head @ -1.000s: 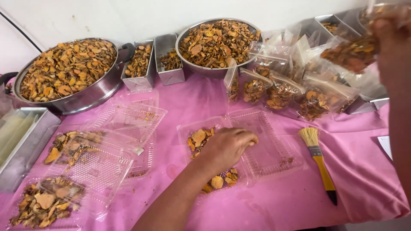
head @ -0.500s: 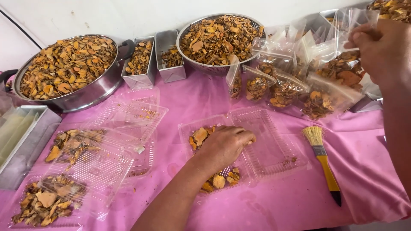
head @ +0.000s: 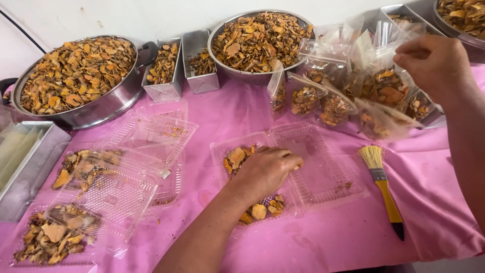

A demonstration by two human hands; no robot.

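Dried orange slices (head: 258, 211) lie in the left half of a clear plastic clamshell box (head: 323, 172) on the pink cloth (head: 328, 237). The left hand (head: 265, 169) rests flat on top of them, fingers curled down and close together; whether it pinches any slices cannot be seen, as the hand hides them. The box's long side runs from 9 o'clock to 3 o'clock, and its bare half sits at 3 o'clock from that hand. The right hand (head: 434, 65) is up at 1 o'clock, well apart, fingertips pressed on the top of a clear bag of slices (head: 384, 91). A yellow brush (head: 382, 184) lies just beside the box at 3 o'clock. The left hand is the nearer one to the box.
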